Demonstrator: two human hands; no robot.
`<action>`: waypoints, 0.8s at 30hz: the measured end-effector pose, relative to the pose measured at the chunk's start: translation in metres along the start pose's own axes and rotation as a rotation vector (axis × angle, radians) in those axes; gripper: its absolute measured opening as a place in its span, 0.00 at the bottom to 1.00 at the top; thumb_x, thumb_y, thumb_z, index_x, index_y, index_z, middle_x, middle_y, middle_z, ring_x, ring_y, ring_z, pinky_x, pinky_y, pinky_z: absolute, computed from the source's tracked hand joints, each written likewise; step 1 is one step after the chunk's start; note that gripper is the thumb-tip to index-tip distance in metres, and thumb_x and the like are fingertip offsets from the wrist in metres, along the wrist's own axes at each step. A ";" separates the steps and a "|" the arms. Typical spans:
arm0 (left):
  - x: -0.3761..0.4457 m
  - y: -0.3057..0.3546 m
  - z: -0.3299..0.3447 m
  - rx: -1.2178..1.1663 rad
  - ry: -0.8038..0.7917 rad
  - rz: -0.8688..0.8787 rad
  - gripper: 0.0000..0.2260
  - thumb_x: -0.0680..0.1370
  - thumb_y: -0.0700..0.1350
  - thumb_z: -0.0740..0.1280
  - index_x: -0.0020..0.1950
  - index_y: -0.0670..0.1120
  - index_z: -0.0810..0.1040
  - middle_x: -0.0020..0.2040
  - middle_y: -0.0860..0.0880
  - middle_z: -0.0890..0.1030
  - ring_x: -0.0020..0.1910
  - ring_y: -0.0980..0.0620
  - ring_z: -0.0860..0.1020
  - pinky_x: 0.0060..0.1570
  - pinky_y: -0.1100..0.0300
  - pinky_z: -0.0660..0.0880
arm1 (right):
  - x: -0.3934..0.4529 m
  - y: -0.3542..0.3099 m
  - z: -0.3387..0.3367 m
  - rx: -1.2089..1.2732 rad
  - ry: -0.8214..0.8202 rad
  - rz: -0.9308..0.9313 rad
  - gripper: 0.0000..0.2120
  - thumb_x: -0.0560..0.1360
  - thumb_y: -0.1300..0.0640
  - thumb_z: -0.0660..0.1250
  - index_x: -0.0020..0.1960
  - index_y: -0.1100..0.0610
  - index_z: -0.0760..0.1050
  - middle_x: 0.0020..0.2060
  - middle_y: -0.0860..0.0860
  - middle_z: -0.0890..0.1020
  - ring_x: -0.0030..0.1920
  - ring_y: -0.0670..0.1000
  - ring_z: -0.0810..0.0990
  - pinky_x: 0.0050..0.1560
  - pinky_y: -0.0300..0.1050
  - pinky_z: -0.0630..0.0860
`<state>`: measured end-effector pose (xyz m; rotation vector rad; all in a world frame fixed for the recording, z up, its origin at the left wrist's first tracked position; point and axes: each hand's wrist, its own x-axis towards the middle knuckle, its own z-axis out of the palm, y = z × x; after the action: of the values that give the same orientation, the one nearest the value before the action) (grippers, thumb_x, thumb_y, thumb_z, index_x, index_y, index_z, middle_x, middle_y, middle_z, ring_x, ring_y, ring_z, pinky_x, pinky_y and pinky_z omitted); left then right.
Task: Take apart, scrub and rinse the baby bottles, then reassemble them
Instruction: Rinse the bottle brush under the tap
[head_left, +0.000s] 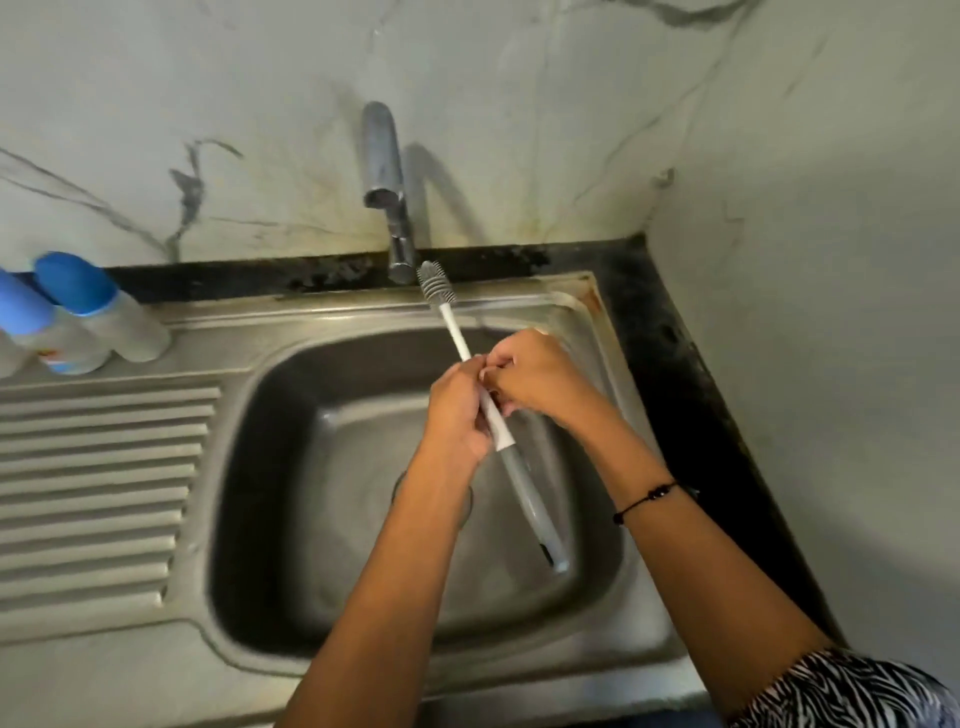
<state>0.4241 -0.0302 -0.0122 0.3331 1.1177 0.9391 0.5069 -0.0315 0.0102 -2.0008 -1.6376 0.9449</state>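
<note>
Both the left hand (457, 415) and right hand (535, 379) grip the bottle brush (470, 358) mid-handle.

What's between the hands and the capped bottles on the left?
In the head view, only bare steel: the sink basin's left side and rim, up to the bottles. Both hands, left hand and right hand, grip the brush.

black cord bracelet (644, 501), zebra-print sleeve (841, 691)

A steel sink unit (363, 670) is set in a dark desk (675, 332) against the marble wall. Its ribbed drainboard (98, 488) lies left of the basin. At the far left edge stand blue-capped baby bottles (98, 312), touching one another.
</note>
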 end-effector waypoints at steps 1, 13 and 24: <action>0.004 0.008 -0.013 -0.031 0.034 0.012 0.10 0.80 0.37 0.57 0.40 0.43 0.72 0.22 0.49 0.76 0.19 0.56 0.73 0.22 0.67 0.67 | 0.009 -0.012 0.008 0.005 -0.008 -0.019 0.07 0.73 0.64 0.65 0.39 0.60 0.81 0.36 0.59 0.83 0.40 0.58 0.83 0.46 0.51 0.80; 0.040 0.046 -0.079 -0.128 0.108 0.025 0.07 0.82 0.36 0.57 0.46 0.41 0.71 0.40 0.43 0.79 0.38 0.49 0.79 0.41 0.61 0.74 | 0.126 -0.071 0.060 0.282 0.127 0.012 0.34 0.73 0.67 0.62 0.75 0.48 0.58 0.39 0.49 0.75 0.31 0.46 0.74 0.23 0.33 0.69; 0.064 0.047 -0.076 -0.109 0.061 0.000 0.05 0.81 0.37 0.60 0.48 0.43 0.74 0.43 0.44 0.81 0.43 0.49 0.81 0.47 0.60 0.75 | 0.140 -0.044 0.065 0.099 -0.105 -0.221 0.38 0.72 0.76 0.59 0.74 0.44 0.60 0.44 0.54 0.77 0.39 0.43 0.75 0.33 0.27 0.70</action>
<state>0.3432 0.0312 -0.0538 0.2163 1.1176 1.0115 0.4426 0.1061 -0.0411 -1.6899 -1.7870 1.0404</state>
